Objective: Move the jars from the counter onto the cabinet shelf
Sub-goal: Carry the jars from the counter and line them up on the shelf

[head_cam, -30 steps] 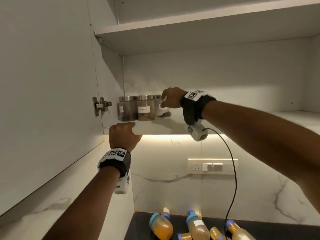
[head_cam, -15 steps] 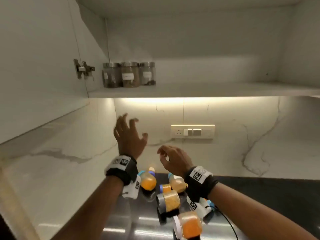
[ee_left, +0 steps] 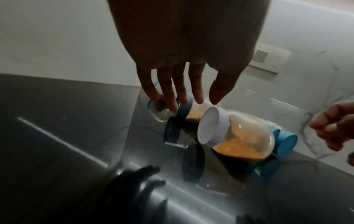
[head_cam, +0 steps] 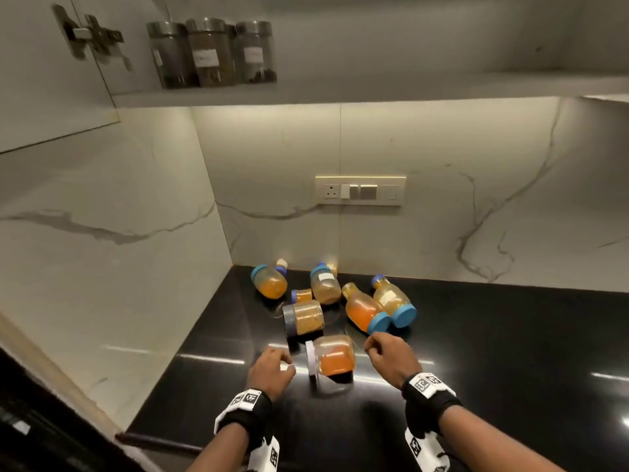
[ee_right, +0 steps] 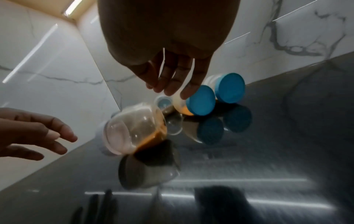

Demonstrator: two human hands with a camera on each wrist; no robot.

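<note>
Several jars lie on their sides on the black counter (head_cam: 510,335). Nearest is a white-lidded jar (head_cam: 332,359) (ee_left: 235,136) (ee_right: 134,128) of orange powder. My left hand (head_cam: 272,369) (ee_left: 184,84) hovers just left of it and my right hand (head_cam: 391,356) (ee_right: 172,75) just right, both empty with fingers loosely extended. Behind lie a dark-lidded jar (head_cam: 304,318) and blue-lidded jars (head_cam: 366,310) (ee_right: 199,103). Three steel-lidded jars (head_cam: 211,52) stand at the left of the cabinet shelf (head_cam: 374,88).
The open cabinet door with its hinge (head_cam: 92,37) hangs at upper left. A marble side wall (head_cam: 102,250) closes the counter's left end. A socket panel (head_cam: 360,190) sits on the backsplash. The shelf runs bare to the right of the three jars.
Both hands came down from the shelf, where the right one left a steel-lidded jar, to either side of the white-lidded jar on the counter. My view tilted down.
</note>
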